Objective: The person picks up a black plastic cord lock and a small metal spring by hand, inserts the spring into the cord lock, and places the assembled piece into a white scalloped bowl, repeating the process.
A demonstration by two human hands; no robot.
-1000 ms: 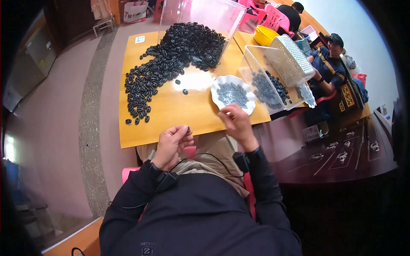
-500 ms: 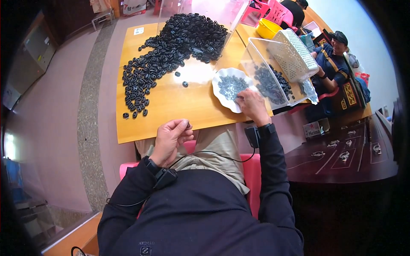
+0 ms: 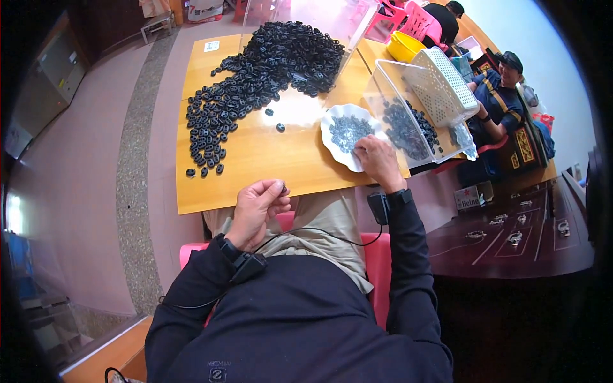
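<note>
My left hand is closed in a pinch near the table's front edge, with a small dark piece between thumb and forefinger. Most of that piece is covered by the fingers. Over the right rim of a white scalloped plate, my right hand has its fingertips drawn together, and what they hold is hidden. Small grey parts are spread in the plate. A large pile of black oval two-holed pieces covers the far left of the table, trailing toward me, and a loose black piece lies between pile and plate.
Right of the plate, a clear box lies with dark pieces inside, a white perforated basket against it. A yellow basin stands farther back. Another person sits at right. A dark table holds metal pieces.
The whole view has shifted slightly. Both hands keep nearly the same pose, the left still pinching its piece and the right still at the plate.
</note>
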